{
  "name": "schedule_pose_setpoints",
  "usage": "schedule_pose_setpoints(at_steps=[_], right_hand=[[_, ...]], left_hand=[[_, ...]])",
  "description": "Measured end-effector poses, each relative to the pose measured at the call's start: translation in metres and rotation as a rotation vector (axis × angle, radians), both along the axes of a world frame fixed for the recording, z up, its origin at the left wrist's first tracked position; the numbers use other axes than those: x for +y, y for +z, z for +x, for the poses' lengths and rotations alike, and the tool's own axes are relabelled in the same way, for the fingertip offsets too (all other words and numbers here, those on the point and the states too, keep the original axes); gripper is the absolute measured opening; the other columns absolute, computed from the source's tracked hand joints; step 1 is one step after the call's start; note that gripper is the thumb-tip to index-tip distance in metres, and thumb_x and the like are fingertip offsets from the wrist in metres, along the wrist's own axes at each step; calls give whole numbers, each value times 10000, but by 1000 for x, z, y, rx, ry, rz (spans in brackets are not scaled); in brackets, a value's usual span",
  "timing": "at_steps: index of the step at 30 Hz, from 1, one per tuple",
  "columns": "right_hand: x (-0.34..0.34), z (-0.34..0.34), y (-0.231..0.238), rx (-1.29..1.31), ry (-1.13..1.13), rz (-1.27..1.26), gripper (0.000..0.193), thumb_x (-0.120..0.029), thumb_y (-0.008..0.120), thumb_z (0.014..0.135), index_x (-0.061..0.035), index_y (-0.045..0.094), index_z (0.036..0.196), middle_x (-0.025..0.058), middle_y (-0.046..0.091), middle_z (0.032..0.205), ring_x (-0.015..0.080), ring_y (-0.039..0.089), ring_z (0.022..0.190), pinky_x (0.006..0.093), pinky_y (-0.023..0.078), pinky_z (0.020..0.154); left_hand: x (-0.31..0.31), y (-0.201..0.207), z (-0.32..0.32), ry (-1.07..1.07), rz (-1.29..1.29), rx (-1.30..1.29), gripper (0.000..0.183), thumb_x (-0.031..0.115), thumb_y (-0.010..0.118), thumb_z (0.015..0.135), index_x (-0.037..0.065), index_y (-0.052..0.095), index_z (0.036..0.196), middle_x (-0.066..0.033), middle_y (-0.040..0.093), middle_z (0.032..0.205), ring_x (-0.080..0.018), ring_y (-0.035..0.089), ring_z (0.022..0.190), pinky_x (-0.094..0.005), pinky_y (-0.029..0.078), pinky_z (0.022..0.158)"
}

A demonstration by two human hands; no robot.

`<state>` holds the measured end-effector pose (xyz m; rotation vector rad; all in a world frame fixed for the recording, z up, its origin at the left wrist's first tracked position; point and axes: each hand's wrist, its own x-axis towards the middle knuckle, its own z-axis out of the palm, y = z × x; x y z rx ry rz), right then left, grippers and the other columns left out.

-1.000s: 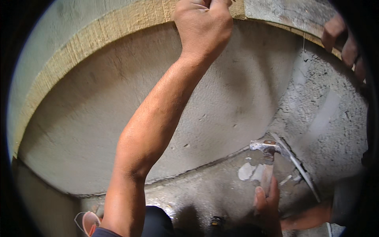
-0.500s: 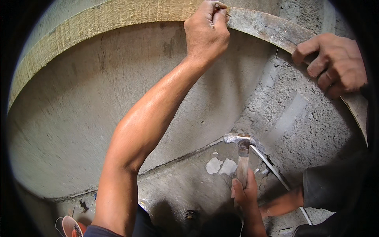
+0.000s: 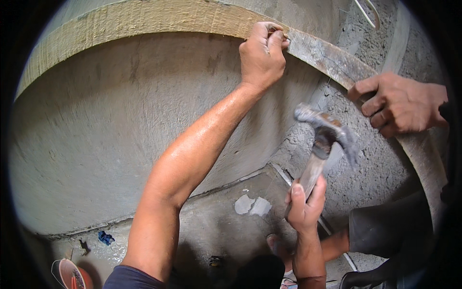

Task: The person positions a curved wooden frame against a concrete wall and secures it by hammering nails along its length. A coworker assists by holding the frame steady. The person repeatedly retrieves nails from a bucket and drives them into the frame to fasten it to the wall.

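My left hand is stretched far forward, its fingers pinched on a thin nail-like piece, mostly hidden by the fingertips. It rests where a rough yellowish wooden board meets a grey, cement-stained board. Both run across the top in one band that curves in this view. In my right hand is a claw hammer, gripped by its wooden handle. Its blurred metal head is raised, below the grey board and apart from it. Another person's hand grips the grey board farther right.
A smooth cement wall lies behind my left arm, with rougher plaster on the right. On the floor are pale flakes, a blue scrap, a thin white pipe and an orange bucket. The other person's leg is at lower right.
My right hand has lifted the hammer up toward the boards. The view has shifted, so the boards and my left hand sit lower. The left pinch and the other person's grip stay.
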<state>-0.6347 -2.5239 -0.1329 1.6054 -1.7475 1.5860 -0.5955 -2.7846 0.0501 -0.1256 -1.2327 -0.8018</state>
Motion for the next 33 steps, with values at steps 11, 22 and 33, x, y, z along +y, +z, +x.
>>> schedule_pose_setpoints(at_steps=[11,22,33], right_hand=[[-53,11,141,664,-282,-296,574,-5,608,995,65,382,1517,306,671,1270,403,733,1064,436,573,888],[-58,10,162,765,-206,-336,590,-46,637,991,-26,419,1539,295,679,1278,422,752,1002,449,597,815],[-43,19,168,826,-329,-327,657,12,648,958,-37,387,1560,287,662,1312,428,735,1054,445,594,872]], left_hand=[[-5,3,-3,263,-116,-47,152,144,634,1035,41,743,1058,-101,785,867,-191,784,851,-328,600,749],[-2,18,1,530,-117,-131,166,271,659,1003,118,721,986,-166,727,776,-410,723,739,-527,553,647],[-2,15,3,524,-160,-150,93,193,663,962,126,713,1002,-154,726,784,-402,723,747,-524,560,638]])
